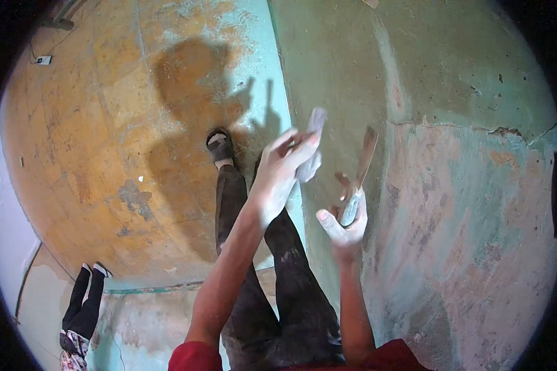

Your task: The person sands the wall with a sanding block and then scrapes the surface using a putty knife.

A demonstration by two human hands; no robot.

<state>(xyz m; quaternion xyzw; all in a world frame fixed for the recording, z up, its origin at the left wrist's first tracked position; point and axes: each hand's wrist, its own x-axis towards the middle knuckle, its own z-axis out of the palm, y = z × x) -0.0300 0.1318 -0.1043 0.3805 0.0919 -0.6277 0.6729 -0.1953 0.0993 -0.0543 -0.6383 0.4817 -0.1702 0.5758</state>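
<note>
My left hand [277, 176], coated in white powder, is raised in front of my legs. Its fingers close around a grey-white, powdery piece [316, 122], blurred, whose kind I cannot make out; part of it shows below the fingers. In my right hand [348, 229], also whitened, lies a putty knife [367, 157]. The pale handle [351, 209] of the knife rests in the palm, and its thin brownish blade points upward. Both hands are apart from the wall.
A patchy green wall [328, 55] rises at the right, with a crack and scraped pinkish areas [439, 185]. Below spreads a worn yellow-orange floor [105, 123], where my sandalled foot [220, 147] stands. Another person [83, 315] is at the lower left. A small white socket [44, 60] lies far left.
</note>
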